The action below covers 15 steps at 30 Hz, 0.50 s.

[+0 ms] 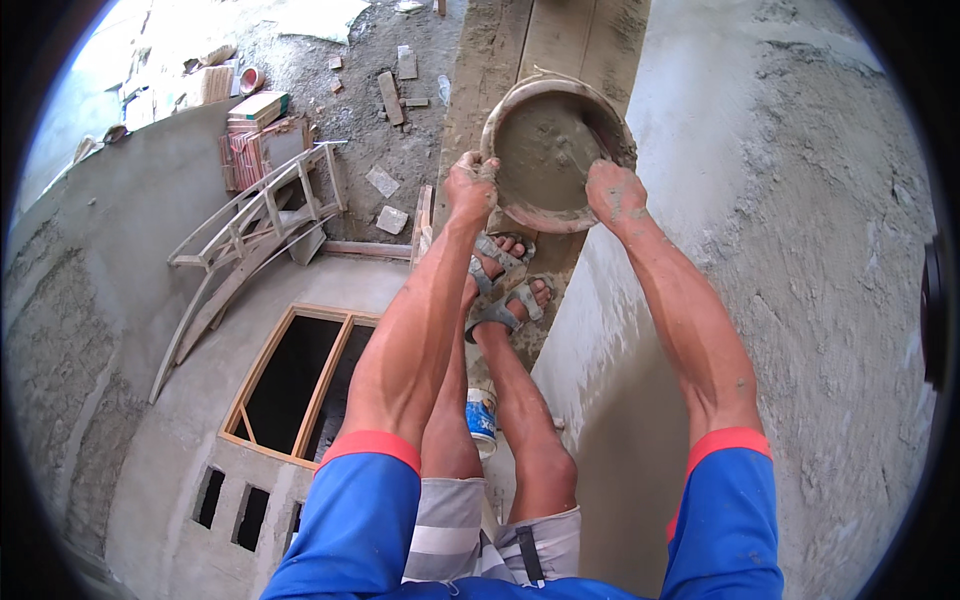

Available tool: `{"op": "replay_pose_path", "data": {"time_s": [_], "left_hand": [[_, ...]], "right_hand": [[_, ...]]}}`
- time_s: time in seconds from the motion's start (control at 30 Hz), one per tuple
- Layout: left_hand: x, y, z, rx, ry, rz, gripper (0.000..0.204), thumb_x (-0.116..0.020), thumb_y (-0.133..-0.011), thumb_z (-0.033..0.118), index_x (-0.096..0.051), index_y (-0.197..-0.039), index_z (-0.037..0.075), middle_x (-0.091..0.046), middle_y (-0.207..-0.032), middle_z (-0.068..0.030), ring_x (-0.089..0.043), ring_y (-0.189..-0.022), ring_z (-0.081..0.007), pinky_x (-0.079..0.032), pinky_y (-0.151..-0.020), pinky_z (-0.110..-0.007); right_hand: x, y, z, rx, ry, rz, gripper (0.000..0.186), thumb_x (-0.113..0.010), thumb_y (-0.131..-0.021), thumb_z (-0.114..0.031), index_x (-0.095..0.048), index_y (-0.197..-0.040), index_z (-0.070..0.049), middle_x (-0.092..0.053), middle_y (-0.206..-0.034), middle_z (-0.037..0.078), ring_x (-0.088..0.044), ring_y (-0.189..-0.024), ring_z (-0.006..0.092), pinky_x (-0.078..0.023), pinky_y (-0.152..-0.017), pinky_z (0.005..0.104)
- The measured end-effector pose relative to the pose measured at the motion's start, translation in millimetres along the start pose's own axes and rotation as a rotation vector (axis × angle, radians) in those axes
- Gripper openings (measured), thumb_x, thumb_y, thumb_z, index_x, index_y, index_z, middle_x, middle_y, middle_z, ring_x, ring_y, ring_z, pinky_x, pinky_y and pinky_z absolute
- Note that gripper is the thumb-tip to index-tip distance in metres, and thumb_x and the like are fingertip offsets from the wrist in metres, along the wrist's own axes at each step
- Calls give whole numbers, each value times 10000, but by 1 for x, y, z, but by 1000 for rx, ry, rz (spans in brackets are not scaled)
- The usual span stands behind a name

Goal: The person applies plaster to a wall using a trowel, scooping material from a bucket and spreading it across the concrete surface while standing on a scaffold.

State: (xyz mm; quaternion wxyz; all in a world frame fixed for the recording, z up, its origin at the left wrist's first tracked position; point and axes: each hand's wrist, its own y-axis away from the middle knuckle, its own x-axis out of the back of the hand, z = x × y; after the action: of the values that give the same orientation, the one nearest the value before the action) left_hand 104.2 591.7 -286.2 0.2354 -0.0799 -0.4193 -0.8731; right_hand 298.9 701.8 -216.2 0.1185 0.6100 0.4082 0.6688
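A round mud-caked basin (pixel 545 150) holds wet grey mortar. My left hand (pixel 470 185) is closed on its left rim, and my right hand (pixel 615 190) is closed on its lower right side, with something pale and thin in the mortar beside those fingers, too unclear to name. Both hands and forearms are spattered with mortar. Under the basin runs a wooden plank walkway (pixel 560 40), on which my sandalled feet (pixel 505 300) stand. Low between my legs is a white and blue bucket (pixel 481 410).
A plastered wall (pixel 780 300) borders the planks at right. At left are a curved wooden frame (pixel 250 230), stacked red-and-white boards (pixel 260 150), rubble (pixel 390 95), a wood-framed opening (pixel 290 370) and small dark wall holes (pixel 250 515).
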Motion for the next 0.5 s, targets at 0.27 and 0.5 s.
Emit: {"op": "replay_pose_path", "data": {"time_s": [0.27, 0.5], "left_hand": [[6, 4, -1, -93, -79, -16, 307, -690, -889, 233, -647, -1088, 3, -656, -738, -90, -554, -533, -140, -435, -466, -330], [12, -7, -8, -77, -56, -77, 295, -676, -886, 244, -653, -1063, 9, -675, -825, -142, -613, -696, -205, -466, -606, -359]], "right_hand": [[-30, 37, 3, -233, -764, -434, 287, -624, -814, -96, -565, -1043, 66, -596, -704, 92, -600, -553, 202, -488, -464, 365], [-62, 41, -49, -314, -1572, -442, 269, -605, -840, -72, -482, -1079, -55, -521, -672, 21, -517, -487, 107, -457, -388, 282]]}}
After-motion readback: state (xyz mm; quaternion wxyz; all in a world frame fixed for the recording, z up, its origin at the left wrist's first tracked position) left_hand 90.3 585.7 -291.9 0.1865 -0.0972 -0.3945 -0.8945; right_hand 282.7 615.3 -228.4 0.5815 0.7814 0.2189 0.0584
